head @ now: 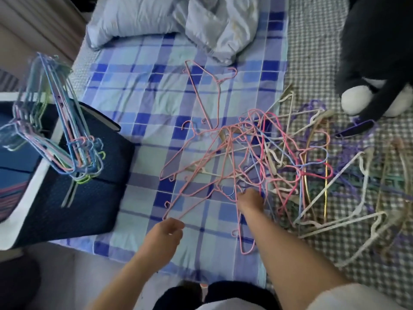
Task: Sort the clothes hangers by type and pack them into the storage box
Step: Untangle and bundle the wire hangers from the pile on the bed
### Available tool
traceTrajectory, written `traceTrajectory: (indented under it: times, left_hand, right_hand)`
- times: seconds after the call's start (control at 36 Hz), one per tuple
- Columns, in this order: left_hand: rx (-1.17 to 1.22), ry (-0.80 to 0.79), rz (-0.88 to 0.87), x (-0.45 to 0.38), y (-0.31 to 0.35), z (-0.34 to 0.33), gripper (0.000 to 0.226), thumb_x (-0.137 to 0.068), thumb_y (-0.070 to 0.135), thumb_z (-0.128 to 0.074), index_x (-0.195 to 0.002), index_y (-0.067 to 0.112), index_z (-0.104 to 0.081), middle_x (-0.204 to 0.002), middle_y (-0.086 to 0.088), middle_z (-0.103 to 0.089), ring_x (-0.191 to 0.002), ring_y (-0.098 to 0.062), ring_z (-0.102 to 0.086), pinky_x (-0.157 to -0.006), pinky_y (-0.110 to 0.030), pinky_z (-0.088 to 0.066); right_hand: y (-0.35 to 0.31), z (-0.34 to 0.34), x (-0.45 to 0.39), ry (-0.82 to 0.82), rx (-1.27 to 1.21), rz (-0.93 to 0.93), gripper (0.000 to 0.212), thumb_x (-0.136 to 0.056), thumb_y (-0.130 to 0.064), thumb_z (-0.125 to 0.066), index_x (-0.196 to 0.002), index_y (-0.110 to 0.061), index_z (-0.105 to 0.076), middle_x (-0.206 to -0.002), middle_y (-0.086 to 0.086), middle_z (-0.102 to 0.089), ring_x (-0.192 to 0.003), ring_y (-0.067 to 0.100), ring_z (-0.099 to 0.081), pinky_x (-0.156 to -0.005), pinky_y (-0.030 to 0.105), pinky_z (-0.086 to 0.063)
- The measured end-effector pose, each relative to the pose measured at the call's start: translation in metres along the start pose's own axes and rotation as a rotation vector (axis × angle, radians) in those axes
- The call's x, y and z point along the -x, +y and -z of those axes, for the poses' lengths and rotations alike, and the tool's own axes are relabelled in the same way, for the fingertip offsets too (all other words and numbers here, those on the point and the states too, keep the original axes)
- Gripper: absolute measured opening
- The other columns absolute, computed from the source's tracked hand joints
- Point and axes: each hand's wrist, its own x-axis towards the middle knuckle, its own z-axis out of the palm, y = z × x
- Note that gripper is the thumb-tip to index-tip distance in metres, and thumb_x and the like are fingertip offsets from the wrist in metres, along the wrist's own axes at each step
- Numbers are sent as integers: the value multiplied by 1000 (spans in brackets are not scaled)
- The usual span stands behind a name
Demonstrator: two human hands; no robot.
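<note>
Up top, a pale blue pillow (134, 19) lies across the head of the bed, and just beside it sits a crumpled grey-white cloth (221, 30), bunched and creased, touching the pillow's right end. Below both spreads a blue plaid sheet (145, 90), squares of dark blue, light blue and pale green, wrinkled through the middle. To its right runs a grey-and-white checked cover (312, 52), reaching down the whole right side. Top right corner, a dark plush toy (380, 52) with white feet (355, 99) rests on that checked cover. Far left, a beige wooden edge (33, 25) slants past the bed. Bottom left, pale floor (73, 276) shows.
</note>
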Motion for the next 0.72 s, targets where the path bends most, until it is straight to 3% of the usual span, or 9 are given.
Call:
traceTrajectory:
  times: [0.14,0.22,0.28,0.33,0.39,0.44,0.56,0.64,0.72]
  left_hand:
    - [-37,32,-75,11,13,-4,29,-100,15,-57,-90,42,-59,-90,4,-71,-80,-16,-70,-59,-12,-45]
    - [-50,27,-155,18,28,-9,25,-101,15,-56,-91,38,-61,-90,7,-69,-80,-12,-66,-64,-13,-47]
    - [-89,22,-219,22,43,-9,20,-103,18,-53,-99,36,-59,-98,9,-69,-84,-6,-64,-67,-11,-48]
    - [-131,15,-334,29,58,-11,21,-103,20,-54,-112,39,-56,-114,10,-65,-97,-6,-63,-86,-20,-53]
    - [-205,-4,-465,38,75,-14,34,-102,26,-57,-133,38,-52,-132,17,-50,-118,-5,-54,-108,-30,-46]
    - [-264,6,-612,40,89,-19,44,-100,27,-60,-143,32,-50,-139,18,-46,-128,-4,-45,-116,-32,-37]
    - [-229,59,-775,39,105,-24,29,-100,19,-59,-129,25,-61,-128,10,-61,-119,-6,-51,-106,-34,-45]
    - [-240,54,-784,35,100,-22,21,-107,29,-47,-123,30,-60,-115,14,-66,-105,-2,-60,-94,-32,-52]
    - [-177,91,-647,36,85,-21,22,-108,36,-41,-116,35,-62,-109,17,-67,-102,4,-61,-90,-23,-49]
  right_hand:
    - [-9,22,35,113,163,111,26,-97,-9,-45,-114,-9,-65,-112,14,-70,-107,32,-65,-76,31,-47]
    - [-10,48,69,149,58,156,24,-98,-12,-45,-111,-12,-65,-104,17,-70,-93,35,-66,-66,30,-39]
    - [-14,59,86,148,-58,199,19,-99,-16,-46,-95,-16,-64,-91,14,-70,-78,32,-62,-62,32,-43]
    - [-18,72,110,113,-182,248,20,-94,-28,-45,-82,-17,-57,-78,7,-70,-71,30,-64,-62,42,-54]
    - [-23,88,140,91,-281,318,29,-85,-44,-41,-82,-21,-58,-73,2,-70,-69,25,-68,-65,46,-57]
    - [-32,99,168,50,-367,418,25,-87,-46,-47,-84,-24,-60,-77,-1,-71,-71,19,-71,-70,43,-58]
    - [-36,119,195,-86,-428,593,20,-95,-42,-54,-95,-24,-63,-88,0,-73,-85,15,-71,-81,37,-58]
    - [-23,135,180,-305,-636,501,24,-105,-25,-50,-106,-9,-68,-99,11,-75,-94,24,-72,-88,39,-58]
    - [6,155,142,-182,-511,345,24,-105,-18,-48,-104,-5,-67,-98,8,-72,-79,19,-67,-73,33,-55]
